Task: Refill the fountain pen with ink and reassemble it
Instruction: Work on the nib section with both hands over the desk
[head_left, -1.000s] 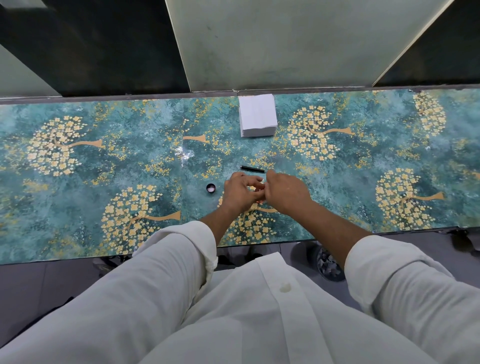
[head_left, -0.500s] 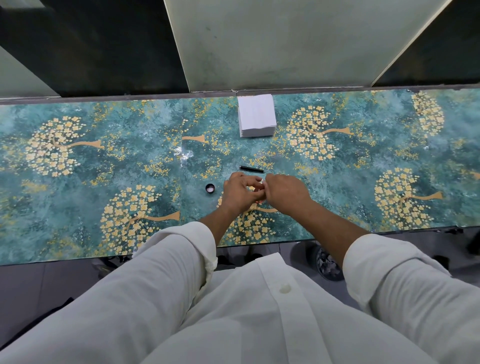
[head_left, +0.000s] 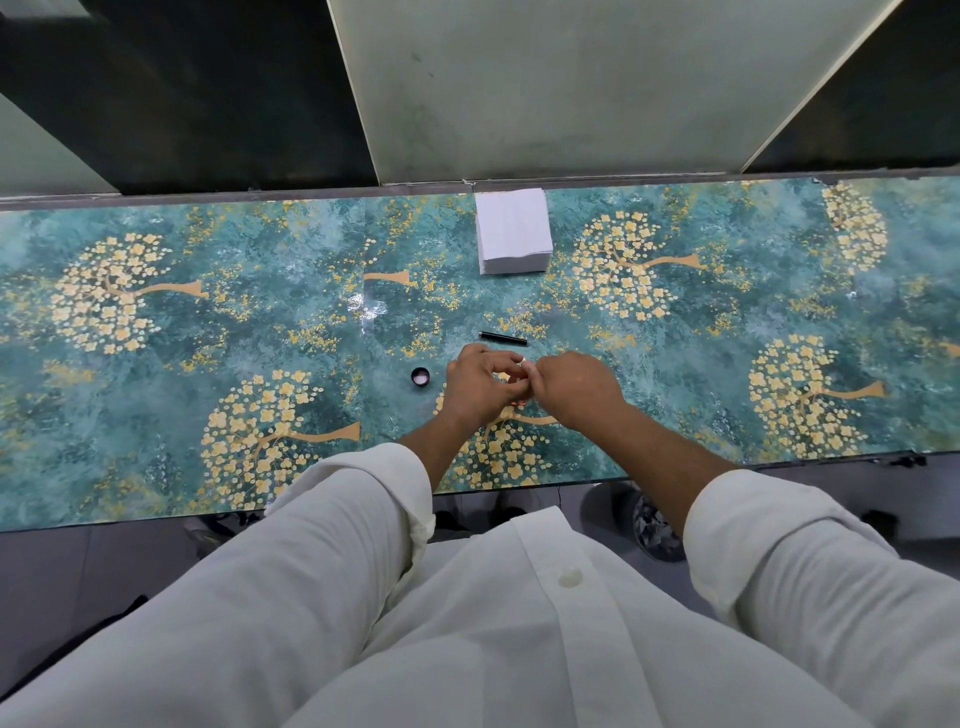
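Note:
My left hand (head_left: 480, 382) and my right hand (head_left: 574, 387) meet fingertip to fingertip over the middle of the table, both curled around something small that the fingers hide. A slim black pen part (head_left: 503, 338) lies flat on the table just beyond the hands. A small round black cap (head_left: 421, 374), open side up, sits to the left of my left hand. What the hands hold cannot be made out.
A white stack of tissues (head_left: 513, 230) stands at the table's far edge, behind the hands. The table (head_left: 156, 364) has a teal top with golden trees. A wall panel rises behind it. My white sleeves fill the near foreground.
The hands stay together at the same spot; the fingers have shifted slightly. Pen part, cap and tissues have not moved.

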